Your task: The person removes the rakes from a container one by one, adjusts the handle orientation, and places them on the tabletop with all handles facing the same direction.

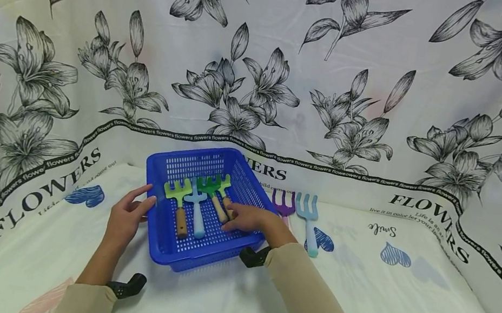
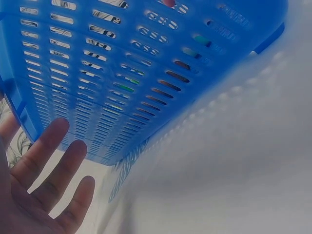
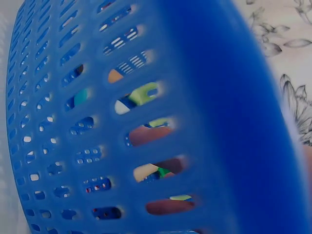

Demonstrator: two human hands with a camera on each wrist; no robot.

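A blue slotted plastic basket (image 1: 208, 251) stands in front of me. Inside lie a light green hand fork with a wooden handle (image 1: 180, 222), a light blue hand fork (image 1: 198, 219), a dark green hand fork (image 1: 209, 185) and another light green hand fork (image 1: 225, 182). My left hand (image 1: 126, 213) holds the basket's left rim between thumb and index finger; its other fingers (image 2: 73, 158) spread outside the wall. Reaching over the right rim, my right hand (image 1: 248, 218) grips the wooden handle of the right-hand light green fork. Through the slots, the right wrist view shows parts of its fingers (image 3: 148, 135).
To the basket's right, a purple hand fork (image 1: 284, 201) and a larger light blue hand fork (image 1: 310, 226) lie on the white printed cloth (image 1: 359, 283). Behind them rises a flower-patterned curtain (image 1: 365, 87).
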